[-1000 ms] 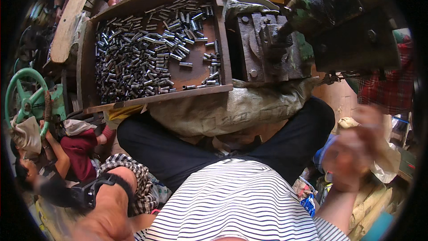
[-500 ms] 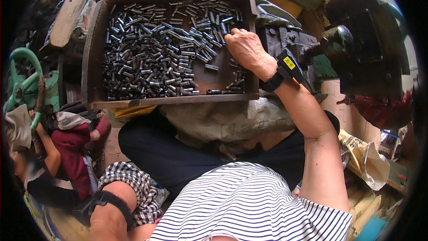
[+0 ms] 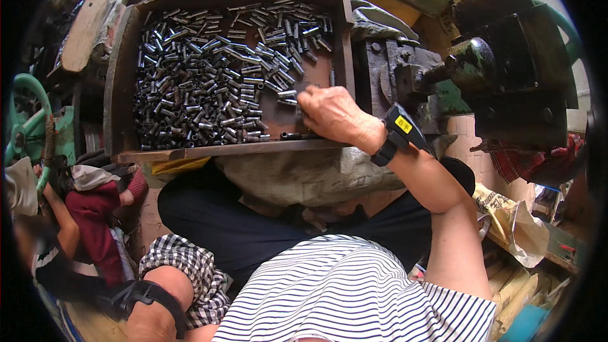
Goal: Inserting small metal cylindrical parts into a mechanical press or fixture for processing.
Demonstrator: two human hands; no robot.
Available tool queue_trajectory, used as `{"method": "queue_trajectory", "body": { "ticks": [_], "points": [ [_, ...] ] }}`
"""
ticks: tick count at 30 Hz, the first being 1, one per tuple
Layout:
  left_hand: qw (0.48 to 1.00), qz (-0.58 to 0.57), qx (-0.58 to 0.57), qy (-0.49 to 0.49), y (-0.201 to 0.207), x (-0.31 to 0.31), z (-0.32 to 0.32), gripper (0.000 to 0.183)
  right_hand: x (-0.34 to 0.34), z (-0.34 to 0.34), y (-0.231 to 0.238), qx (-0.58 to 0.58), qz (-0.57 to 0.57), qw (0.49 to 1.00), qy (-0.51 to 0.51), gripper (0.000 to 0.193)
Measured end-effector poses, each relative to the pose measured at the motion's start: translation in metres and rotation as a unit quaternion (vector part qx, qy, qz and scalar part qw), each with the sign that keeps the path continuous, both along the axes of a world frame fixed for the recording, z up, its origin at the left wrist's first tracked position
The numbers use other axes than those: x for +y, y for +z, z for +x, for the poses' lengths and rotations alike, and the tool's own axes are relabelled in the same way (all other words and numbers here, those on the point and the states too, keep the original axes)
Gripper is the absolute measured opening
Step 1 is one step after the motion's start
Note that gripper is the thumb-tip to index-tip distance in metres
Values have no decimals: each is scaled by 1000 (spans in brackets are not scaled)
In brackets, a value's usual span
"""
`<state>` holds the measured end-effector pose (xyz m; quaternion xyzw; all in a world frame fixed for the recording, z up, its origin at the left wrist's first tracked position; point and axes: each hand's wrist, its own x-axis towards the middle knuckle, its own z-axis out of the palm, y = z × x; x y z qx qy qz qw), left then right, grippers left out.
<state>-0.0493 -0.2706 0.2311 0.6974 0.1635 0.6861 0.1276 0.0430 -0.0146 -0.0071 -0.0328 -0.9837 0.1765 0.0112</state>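
My right hand [image 3: 330, 114] is inside a dark wooden tray [image 3: 223, 156], low on its right side. Its fingers curl downward, closed, and their tips are smeared by motion. What they hold, if anything, is hidden under the hand. Right beside the fingertips lies a short shiny metal tube [image 3: 287, 95]. A heap of similar short metal tubes [image 3: 196, 82] covers most of the tray floor to the left and far side. One dark tube [image 3: 332, 77] stands by the right wall. I cannot make out my left hand.
A greasy machine [image 3: 500, 63] stands right of the tray. A pale woven sack [image 3: 310, 174] lies under the tray's near edge. At the left are a green handwheel [image 3: 28, 117] and another person's crimson-clad leg [image 3: 95, 218]. A torn paper bag [image 3: 519, 228] sits at the right.
My right hand has come from the tray's right wall toward the near side and slightly left. The whole view has shifted a little. The large heap looks much the same.
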Motion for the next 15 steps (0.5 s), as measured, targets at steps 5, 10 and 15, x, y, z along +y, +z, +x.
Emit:
{"method": "queue_trajectory", "body": {
  "ticks": [5,10,15],
  "points": [
    [996,-53,11,-74,-2,1,4,25,25,4,9,153,-132,970,-138,19],
    [972,-143,-23,-183,11,2,9,48,14,17,19,205,-173,954,-131,17],
    [988,-84,-35,-128,1,31,25,43,6,44,23,197,-247,932,-178,19]
  ]
}}
